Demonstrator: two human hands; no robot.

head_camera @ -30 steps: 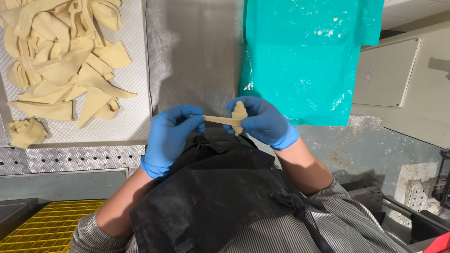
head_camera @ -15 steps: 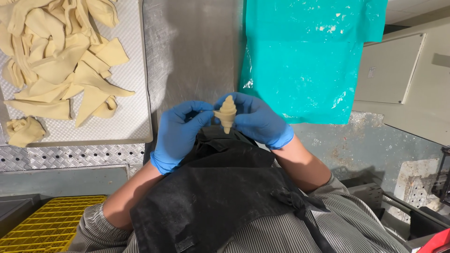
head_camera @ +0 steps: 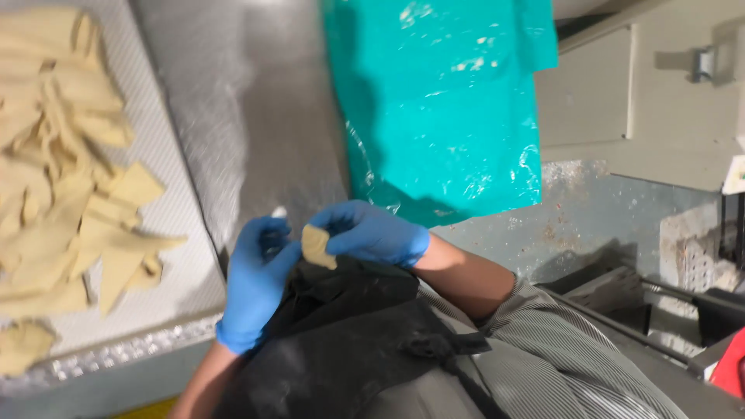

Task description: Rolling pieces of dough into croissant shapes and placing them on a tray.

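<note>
Head view, from the left: a heap of pale dough strips (head_camera: 62,186) lies on a white textured tray (head_camera: 182,256). Beside it the blue-gloved left hand (head_camera: 256,283) and right hand (head_camera: 372,233) both pinch a small folded dough piece (head_camera: 317,247) above a black apron (head_camera: 341,341). Farther right, a teal plastic sheet (head_camera: 442,101) covers the steel counter (head_camera: 264,101).

Gloves on left hand (head_camera: 256,287) and right hand (head_camera: 372,233): bright blue. Dough piece (head_camera: 317,247): pale tan. Dough strips (head_camera: 70,202): same tan, on white dimpled tray (head_camera: 182,256). Plastic sheet (head_camera: 442,101): teal. Apron (head_camera: 341,349): black. Sleeve (head_camera: 574,365): grey, fine-striped.
</note>
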